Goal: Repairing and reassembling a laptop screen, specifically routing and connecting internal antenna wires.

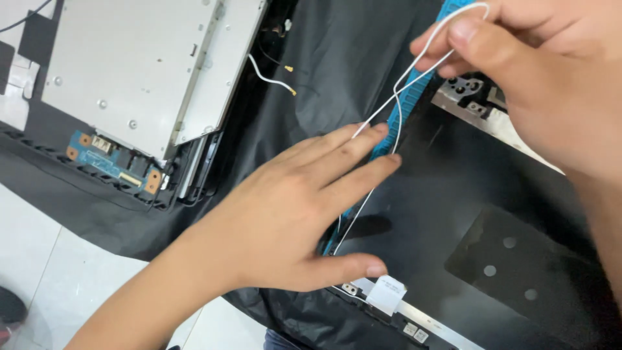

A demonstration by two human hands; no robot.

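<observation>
White wire [396,97] spans between hands; black panel [453,194] right open.

Bare forearms, prob. no sleeves

Looks like an electronics repair spot, set up on a pale tiled floor [39,259]. Left of the black lid panel [466,214] lies an opened laptop chassis [136,71], its small blue circuit board [113,162] exposed

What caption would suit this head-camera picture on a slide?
Right hand lifts a thin white wire off a black laptop lid while the left hand presses it flat.
</observation>
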